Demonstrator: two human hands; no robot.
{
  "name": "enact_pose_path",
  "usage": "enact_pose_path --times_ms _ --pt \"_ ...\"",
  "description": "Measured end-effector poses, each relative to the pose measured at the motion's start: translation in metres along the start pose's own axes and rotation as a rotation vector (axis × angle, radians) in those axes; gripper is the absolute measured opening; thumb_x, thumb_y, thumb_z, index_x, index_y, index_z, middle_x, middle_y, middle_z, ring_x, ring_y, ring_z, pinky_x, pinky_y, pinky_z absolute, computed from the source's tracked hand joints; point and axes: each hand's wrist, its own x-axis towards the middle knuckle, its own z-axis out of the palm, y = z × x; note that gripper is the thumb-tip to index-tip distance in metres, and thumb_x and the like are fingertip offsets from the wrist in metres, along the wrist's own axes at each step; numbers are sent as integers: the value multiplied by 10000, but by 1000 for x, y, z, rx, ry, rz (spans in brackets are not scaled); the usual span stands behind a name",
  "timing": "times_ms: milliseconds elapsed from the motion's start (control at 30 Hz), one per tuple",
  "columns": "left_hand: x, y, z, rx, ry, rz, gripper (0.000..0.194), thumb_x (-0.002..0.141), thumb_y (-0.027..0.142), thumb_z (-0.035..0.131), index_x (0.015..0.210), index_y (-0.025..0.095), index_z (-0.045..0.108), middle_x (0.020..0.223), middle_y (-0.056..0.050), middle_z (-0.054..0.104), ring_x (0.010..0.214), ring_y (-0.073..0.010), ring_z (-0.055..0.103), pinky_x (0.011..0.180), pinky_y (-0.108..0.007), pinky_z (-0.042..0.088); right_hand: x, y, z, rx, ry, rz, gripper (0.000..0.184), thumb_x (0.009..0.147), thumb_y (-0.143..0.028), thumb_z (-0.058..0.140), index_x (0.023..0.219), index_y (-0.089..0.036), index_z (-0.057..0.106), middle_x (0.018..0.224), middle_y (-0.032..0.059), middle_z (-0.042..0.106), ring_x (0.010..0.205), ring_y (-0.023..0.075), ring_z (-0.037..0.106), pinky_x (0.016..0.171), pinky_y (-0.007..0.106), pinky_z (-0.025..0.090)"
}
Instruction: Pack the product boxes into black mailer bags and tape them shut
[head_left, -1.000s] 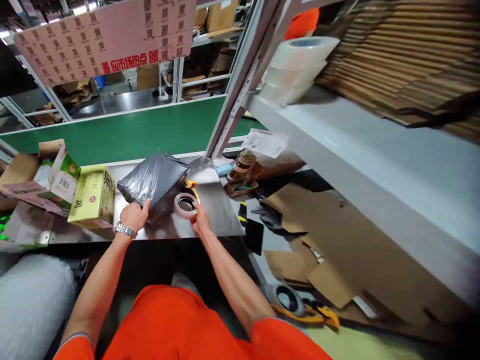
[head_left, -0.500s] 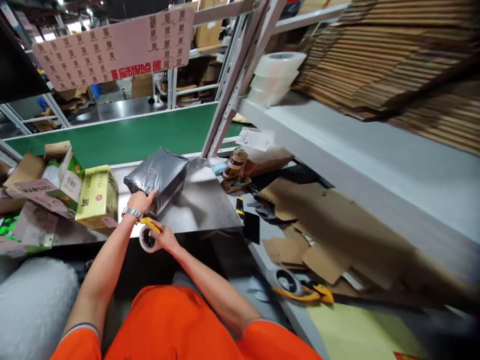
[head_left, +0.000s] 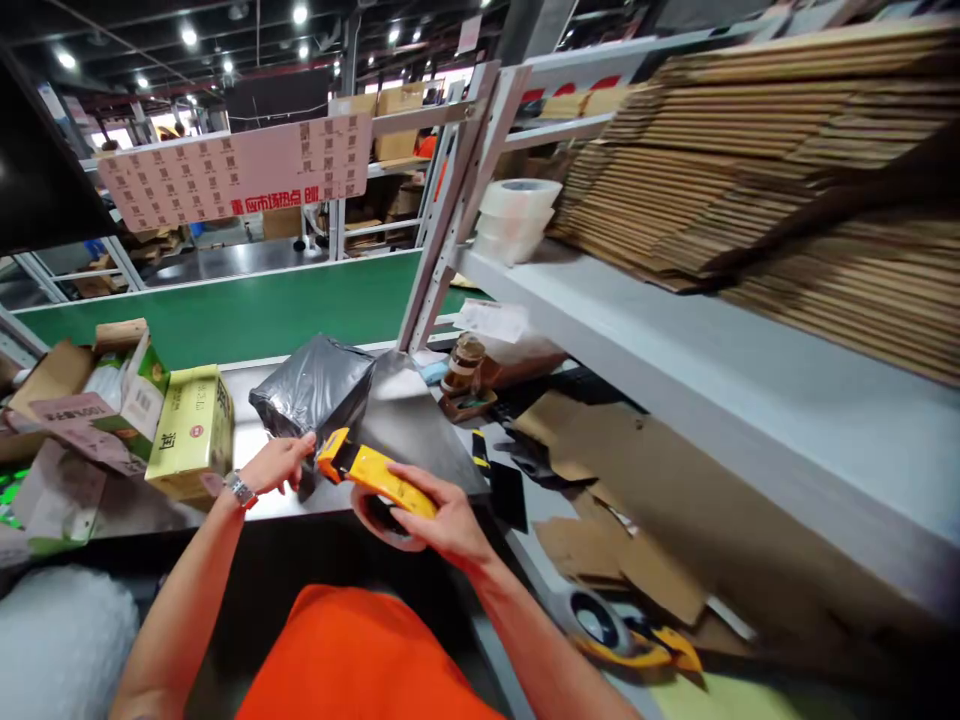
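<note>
A parcel in shiny black plastic wrap (head_left: 311, 385) lies on the metal bench. At its near edge is my left hand (head_left: 279, 465), with a watch on the wrist, fingers curled against the plastic. What sits under those fingertips is partly hidden. My right hand (head_left: 442, 515) grips a yellow tape dispenser (head_left: 379, 475) carrying a large tape roll. The dispenser's head points left, close to the parcel's near right corner and my left fingertips.
Left of the parcel stand a yellow carton (head_left: 191, 425) and an opened box (head_left: 124, 395). Beyond the bench runs a green conveyor (head_left: 300, 295). A second tape dispenser (head_left: 622, 635) and cardboard pieces (head_left: 592, 550) lie at right, below a shelf (head_left: 675, 350) of flattened cartons.
My right hand has moved right and up with the tape dispenser, away from my left wrist. My left hand has shifted slightly along the parcel's near edge. The camera view has tilted up.
</note>
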Motion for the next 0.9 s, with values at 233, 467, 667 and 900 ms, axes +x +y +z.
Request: enact_pose_path --times_ms 233,467,667,900 --pt "47 71 13 -469 74 131 629 813 781 749 805 152 740 826 -108 778 795 -210 725 738 -318 568 41 -28 2 -231 224 -546 461 860 -300 853 1320 -304 814 938 49 715 779 208 705 678 339 651" --pt "90 85 -4 -269 149 100 485 871 608 745 726 145 738 617 -27 676 578 -132 595 614 -275 492 84 -19 -13 -267 108 -712 550 898 -204 825 1432 -304 740 939 29 708 751 163 691 648 264 612" --pt "112 89 -19 79 315 131 360 895 430 712 675 148 758 578 -4 665 549 -122 581 562 -237 417 105 -8 -25 -235 37 -696 561 907 -221 818 1455 -292 722 913 4 690 726 138 680 624 236 585" --pt "167 79 -146 274 705 63 375 1042 348 606 883 61 789 758 -54 740 737 -129 608 863 -335 545 86 27 -65 -398 136 -619 522 911 -206 796 1428 -251 750 903 38 700 715 163 700 645 262 619"
